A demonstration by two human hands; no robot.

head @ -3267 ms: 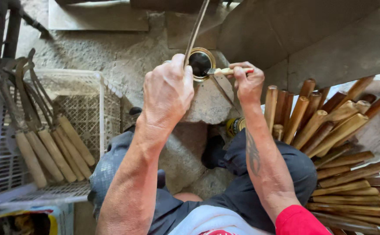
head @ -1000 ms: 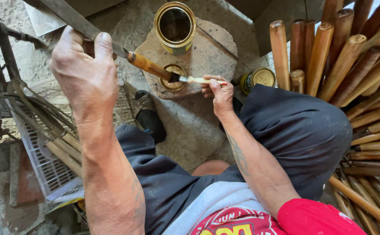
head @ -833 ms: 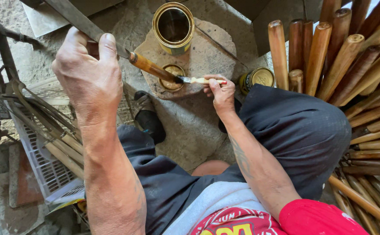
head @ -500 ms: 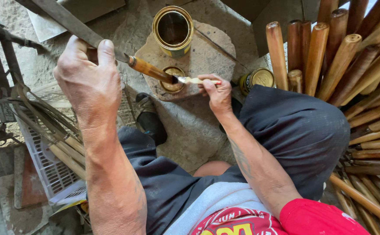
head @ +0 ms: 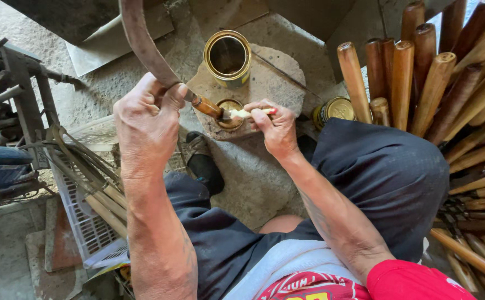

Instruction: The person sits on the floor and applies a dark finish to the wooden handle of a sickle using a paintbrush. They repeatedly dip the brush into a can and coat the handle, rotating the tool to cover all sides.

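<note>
The left hand (head: 148,119) has its grip closed round a sickle (head: 159,61) above the small open tin (head: 230,106); the right hand (head: 273,125) pinches a brush (head: 250,113) against the sickle's handle over that tin

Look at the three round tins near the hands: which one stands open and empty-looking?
The tall gold tin at the back of the stone slab: its dark inside shows, while the right tin has its lid on.

Two open tins (head: 228,56) (head: 230,106), one lidded tin (head: 335,109), one brush (head: 252,113), one sickle (head: 152,55).
</note>
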